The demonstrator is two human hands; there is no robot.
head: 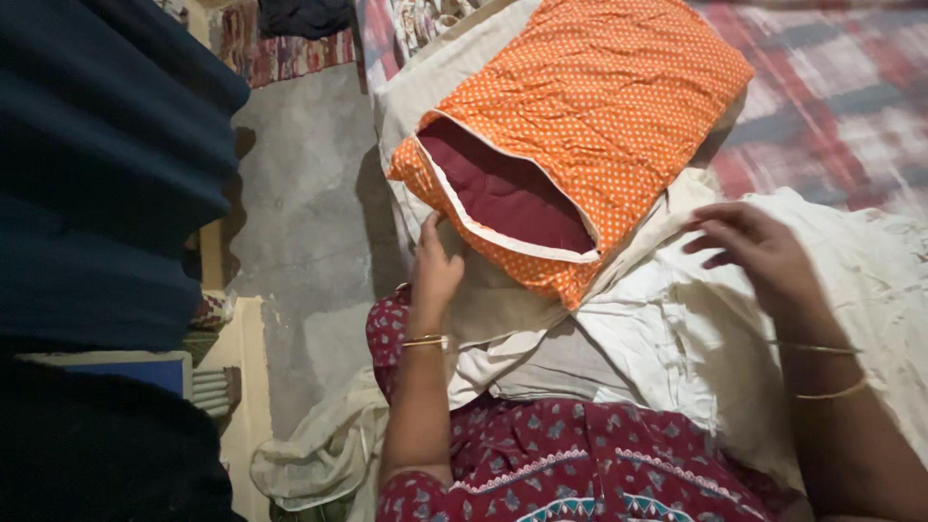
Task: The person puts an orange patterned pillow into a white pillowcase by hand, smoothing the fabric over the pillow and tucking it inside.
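An orange pillow cover with small white dots point(599, 106) lies on a bed, its open end showing a maroon pillow point(507, 193) inside. My left hand point(435, 266) reaches up under the open end, fingertips touching its white-piped lower edge. My right hand point(759, 251) hovers with spread fingers over a heap of cream-white cloth point(677, 329) beside the pillow, holding nothing. Both wrists wear thin gold bangles.
A red and white checked bedsheet point(831, 87) covers the bed at the upper right. Bare grey concrete floor point(300, 203) lies left of the bed. Dark blue fabric point(106, 164) fills the left side. More pale cloth point(319, 454) trails onto the floor.
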